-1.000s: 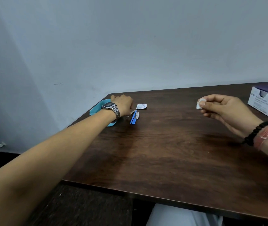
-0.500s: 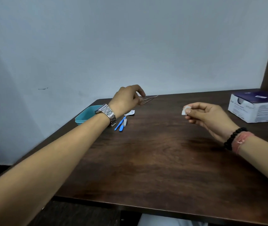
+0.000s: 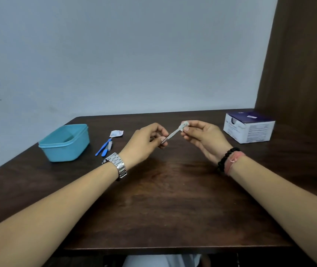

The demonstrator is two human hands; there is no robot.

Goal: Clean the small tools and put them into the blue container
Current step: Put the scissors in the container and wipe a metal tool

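Observation:
My left hand (image 3: 146,142) pinches the near end of thin metal tweezers (image 3: 171,135) above the middle of the dark wooden table (image 3: 163,199). My right hand (image 3: 204,138) holds a small white wipe (image 3: 184,125) folded around the tweezers' far tip. The blue container (image 3: 65,142) stands open at the far left of the table. Two blue-handled small tools (image 3: 104,147) and a small metal clipper (image 3: 110,144) lie just right of the container.
A torn white wipe packet (image 3: 116,133) lies behind the blue tools. A white and purple box (image 3: 249,130) stands at the far right. A dark wooden panel (image 3: 298,64) rises on the right, and a pale wall is behind the table.
My left hand lifted the tweezers from beside the container and carried them right to the middle. My right hand brought the wipe onto the tweezers' tip. The view swung left-to-centre.

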